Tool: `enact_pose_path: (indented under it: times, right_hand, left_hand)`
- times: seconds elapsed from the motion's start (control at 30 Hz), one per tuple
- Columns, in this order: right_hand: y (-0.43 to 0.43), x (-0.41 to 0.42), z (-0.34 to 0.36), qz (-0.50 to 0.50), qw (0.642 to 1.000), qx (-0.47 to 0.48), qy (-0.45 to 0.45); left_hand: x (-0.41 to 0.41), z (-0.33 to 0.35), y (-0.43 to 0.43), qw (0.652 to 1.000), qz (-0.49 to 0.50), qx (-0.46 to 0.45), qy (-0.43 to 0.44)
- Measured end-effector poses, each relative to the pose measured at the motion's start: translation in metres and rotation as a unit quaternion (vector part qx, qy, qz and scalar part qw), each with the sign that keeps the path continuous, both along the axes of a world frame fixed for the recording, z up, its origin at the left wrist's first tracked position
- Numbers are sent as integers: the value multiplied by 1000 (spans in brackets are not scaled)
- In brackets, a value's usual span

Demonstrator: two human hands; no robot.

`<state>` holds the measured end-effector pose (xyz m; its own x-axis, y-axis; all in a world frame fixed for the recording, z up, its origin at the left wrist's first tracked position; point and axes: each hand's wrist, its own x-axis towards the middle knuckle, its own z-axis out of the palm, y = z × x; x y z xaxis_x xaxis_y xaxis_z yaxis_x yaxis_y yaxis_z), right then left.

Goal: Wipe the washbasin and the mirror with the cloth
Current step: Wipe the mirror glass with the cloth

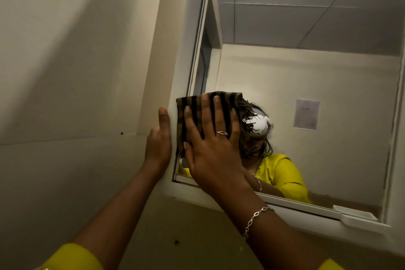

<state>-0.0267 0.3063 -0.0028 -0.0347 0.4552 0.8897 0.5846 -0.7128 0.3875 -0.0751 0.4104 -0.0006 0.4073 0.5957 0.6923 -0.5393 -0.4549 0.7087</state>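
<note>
Cloth (210,114), dark and striped, lies flat under the right hand (213,149), whose spread fingers press it against the mirror (306,72) near its lower left corner; the left hand (158,138), open and empty, rests on the white frame (186,50) beside it

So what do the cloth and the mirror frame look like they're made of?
Cloth: probably woven fabric, matte, with dark brown and olive stripes and a loose fringe along one edge. Mirror frame: smooth white, faint sheen, possibly plastic or painted metal; hard to tell which.
</note>
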Motion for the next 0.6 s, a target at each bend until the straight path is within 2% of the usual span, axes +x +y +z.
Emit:
enact_pose_path:
  times: [0.3,0.6]
  right_hand:
    - [-30,13,-3,-6,987,-142,-69]
    - [-94,30,-7,-20,987,-141,-76]
  left_hand:
    - [-1,2,-4,999,13,-33,1]
    - [2,0,-2,998,53,-17,19]
